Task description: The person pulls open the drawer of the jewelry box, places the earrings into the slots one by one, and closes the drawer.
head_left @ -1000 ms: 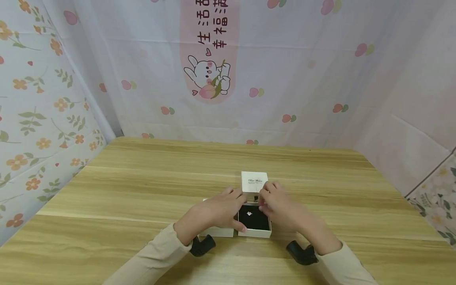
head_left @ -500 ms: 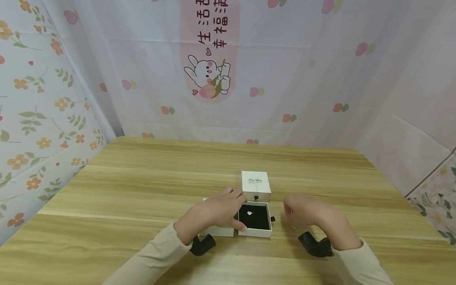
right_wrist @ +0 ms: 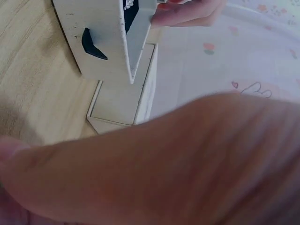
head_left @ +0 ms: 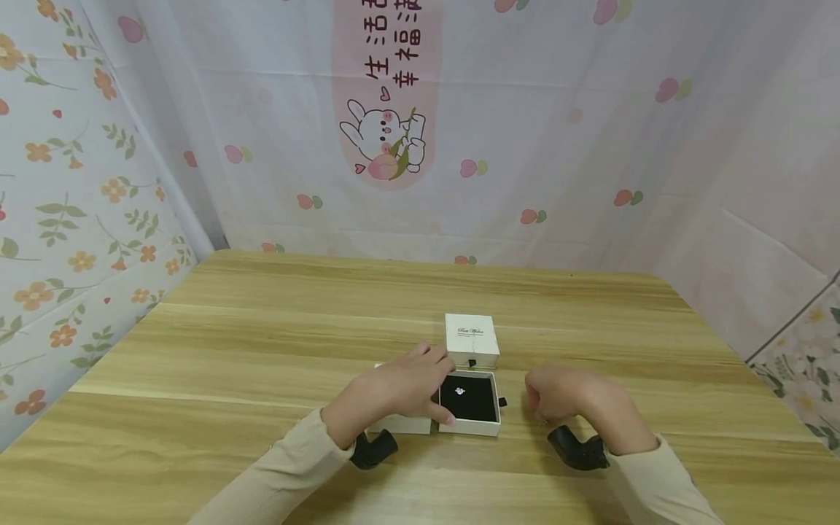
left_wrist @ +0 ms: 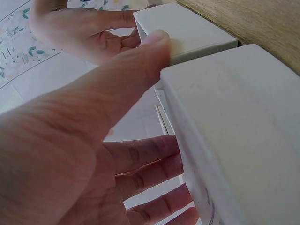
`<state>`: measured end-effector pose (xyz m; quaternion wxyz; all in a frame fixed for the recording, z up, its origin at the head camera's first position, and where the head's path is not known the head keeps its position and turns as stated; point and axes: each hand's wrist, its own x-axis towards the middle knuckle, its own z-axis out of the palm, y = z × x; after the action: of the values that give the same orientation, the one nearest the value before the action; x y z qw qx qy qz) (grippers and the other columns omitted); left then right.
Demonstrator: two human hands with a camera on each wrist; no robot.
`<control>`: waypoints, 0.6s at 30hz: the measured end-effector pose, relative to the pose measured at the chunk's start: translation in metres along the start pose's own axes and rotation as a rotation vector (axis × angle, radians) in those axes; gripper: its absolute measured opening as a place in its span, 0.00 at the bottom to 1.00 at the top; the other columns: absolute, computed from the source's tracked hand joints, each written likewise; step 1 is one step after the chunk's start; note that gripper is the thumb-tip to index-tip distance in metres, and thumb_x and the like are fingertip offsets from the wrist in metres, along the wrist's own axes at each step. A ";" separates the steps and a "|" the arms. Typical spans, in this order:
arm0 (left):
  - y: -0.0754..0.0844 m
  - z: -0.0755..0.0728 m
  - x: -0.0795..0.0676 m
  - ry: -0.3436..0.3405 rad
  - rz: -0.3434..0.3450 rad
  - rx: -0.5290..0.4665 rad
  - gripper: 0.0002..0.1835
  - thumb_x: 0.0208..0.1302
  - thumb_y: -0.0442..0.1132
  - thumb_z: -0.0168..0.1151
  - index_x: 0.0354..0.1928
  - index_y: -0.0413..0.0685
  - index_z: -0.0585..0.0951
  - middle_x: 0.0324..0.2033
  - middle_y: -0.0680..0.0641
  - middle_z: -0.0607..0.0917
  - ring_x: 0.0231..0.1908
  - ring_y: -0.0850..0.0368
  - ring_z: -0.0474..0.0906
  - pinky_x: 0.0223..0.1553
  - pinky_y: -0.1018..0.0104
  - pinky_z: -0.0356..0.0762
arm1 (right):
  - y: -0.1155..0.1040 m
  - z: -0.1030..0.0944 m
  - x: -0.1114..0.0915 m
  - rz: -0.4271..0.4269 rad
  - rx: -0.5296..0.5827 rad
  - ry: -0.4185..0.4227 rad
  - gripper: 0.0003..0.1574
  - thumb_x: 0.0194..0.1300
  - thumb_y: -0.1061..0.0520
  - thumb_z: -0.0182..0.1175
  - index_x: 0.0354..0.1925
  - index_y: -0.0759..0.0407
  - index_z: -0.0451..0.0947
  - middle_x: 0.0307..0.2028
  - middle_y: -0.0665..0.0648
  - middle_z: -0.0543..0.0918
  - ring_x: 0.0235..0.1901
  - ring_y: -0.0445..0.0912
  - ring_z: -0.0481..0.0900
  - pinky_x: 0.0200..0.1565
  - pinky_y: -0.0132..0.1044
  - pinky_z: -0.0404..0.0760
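A white jewelry box lies on the table, its tray (head_left: 469,428) slid out to the right of its sleeve (head_left: 399,425). Black foam (head_left: 479,405) fills the tray and bears a small sparkling silver piece (head_left: 459,391). My left hand (head_left: 403,386) grips the box where tray and sleeve meet, thumb on the near wall and fingers on the far side. Just right of the tray's black pull tab (head_left: 502,402), my right hand (head_left: 563,394) is low over the table, fingers curled. It pinches a thin silvery strand (head_left: 541,421), mostly hidden beneath the hand.
A second white box (head_left: 471,337) with printed lettering stands right behind the tray, closed. The wooden table (head_left: 315,292) reaches back to a patterned curtain (head_left: 558,146). Black wrist mounts (head_left: 374,450) hang under both wrists.
My right hand has moved from the tray's right end to the table beside it, a silvery strand showing below its fingers. My left hand has stayed on the box.
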<state>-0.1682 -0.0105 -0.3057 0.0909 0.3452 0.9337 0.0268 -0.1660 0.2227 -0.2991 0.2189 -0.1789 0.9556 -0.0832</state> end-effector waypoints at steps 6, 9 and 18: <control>-0.001 0.000 0.001 0.002 0.003 -0.003 0.37 0.53 0.60 0.64 0.60 0.46 0.69 0.57 0.50 0.70 0.54 0.55 0.64 0.57 0.65 0.68 | 0.000 0.002 0.002 0.036 0.045 -0.025 0.10 0.50 0.72 0.60 0.24 0.60 0.72 0.21 0.51 0.73 0.22 0.42 0.69 0.28 0.33 0.68; -0.001 0.000 0.001 0.003 0.002 -0.010 0.37 0.53 0.60 0.64 0.60 0.46 0.69 0.57 0.50 0.70 0.54 0.56 0.64 0.56 0.65 0.68 | 0.000 0.003 0.003 0.038 0.052 -0.029 0.11 0.50 0.73 0.59 0.25 0.60 0.72 0.21 0.51 0.73 0.21 0.42 0.70 0.28 0.33 0.68; -0.001 0.000 0.001 0.004 0.003 0.003 0.37 0.52 0.60 0.64 0.60 0.46 0.70 0.56 0.50 0.70 0.53 0.56 0.65 0.56 0.65 0.68 | -0.001 0.004 0.004 0.057 0.054 -0.035 0.11 0.49 0.74 0.59 0.25 0.60 0.71 0.21 0.52 0.72 0.22 0.43 0.69 0.28 0.33 0.67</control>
<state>-0.1695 -0.0106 -0.3063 0.0884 0.3465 0.9335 0.0263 -0.1672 0.2202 -0.3043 0.2426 -0.1472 0.9537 -0.0997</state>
